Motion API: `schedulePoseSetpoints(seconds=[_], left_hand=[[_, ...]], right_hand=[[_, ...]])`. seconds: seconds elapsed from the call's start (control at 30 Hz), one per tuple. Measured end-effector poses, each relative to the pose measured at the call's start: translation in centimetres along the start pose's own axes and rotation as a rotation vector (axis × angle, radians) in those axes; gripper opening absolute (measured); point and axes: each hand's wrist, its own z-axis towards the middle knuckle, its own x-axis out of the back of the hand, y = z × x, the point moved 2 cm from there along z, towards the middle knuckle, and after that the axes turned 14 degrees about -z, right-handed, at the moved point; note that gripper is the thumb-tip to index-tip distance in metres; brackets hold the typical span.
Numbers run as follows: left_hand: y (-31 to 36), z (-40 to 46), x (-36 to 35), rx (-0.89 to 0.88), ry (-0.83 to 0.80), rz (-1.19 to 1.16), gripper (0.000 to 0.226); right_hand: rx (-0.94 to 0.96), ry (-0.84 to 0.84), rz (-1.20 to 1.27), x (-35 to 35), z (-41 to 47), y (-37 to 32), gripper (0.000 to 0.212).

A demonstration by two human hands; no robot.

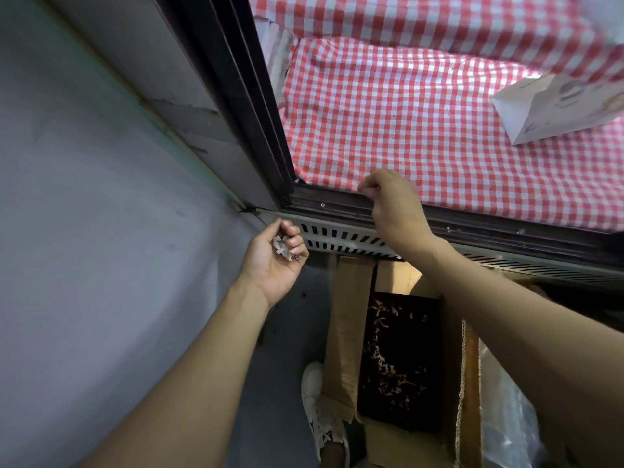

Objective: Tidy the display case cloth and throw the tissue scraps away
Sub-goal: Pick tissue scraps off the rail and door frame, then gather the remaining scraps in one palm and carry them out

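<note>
Below, cardboard box [351,319] holding dark patterned item [398,363], left hand [273,261] clutching tissue scraps [283,248], right hand [391,201] pinched closed

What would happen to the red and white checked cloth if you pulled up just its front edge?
The checked cloth would probably flop and bend rather than lift flat, since it already shows soft wrinkles near its left corner. It looks thin and light. Pulling hard might drag or tip the white paper bag resting on it. The right hand is pinching at that edge.

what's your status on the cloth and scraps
Left hand closed on tissue scraps. Right hand pinching at front edge of checked cloth. Paper bag on cloth, far right.
</note>
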Motion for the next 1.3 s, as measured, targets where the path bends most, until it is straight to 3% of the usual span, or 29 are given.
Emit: schedulePoseSetpoints(seconds=[0.17, 0.57, 0.97, 1.13, 1.3], left_hand=[[-2.4, -1.6, -2.4, 0.023, -0.006, 0.011, 0.030], [-12.2, -5.3, -10.6, 0.132, -0.029, 0.076, 0.024], [-21.8, -7.7, -16.9, 0.201, -0.054, 0.206, 0.015], [-25.2, -8.6, -18.4, 0.230, -0.083, 0.247, 0.016], [-27.3, -9.1, -18.7, 0.250, -0.094, 0.282, 0.017]], right_hand=[[-0.151, 0.058, 0.135, 3.0, -3.5, 2.2, 0.022], [-0.412, 0.316, 0.195, 13.6, -9.5, 8.0, 0.016], [-0.718, 0.573, 0.400, 23.8, -14.8, 13.9, 0.033], [-0.866, 0.718, 0.546, 26.1, -16.1, 15.7, 0.016], [-0.865, 0.767, 0.549, 27.3, -16.7, 17.2, 0.014]])
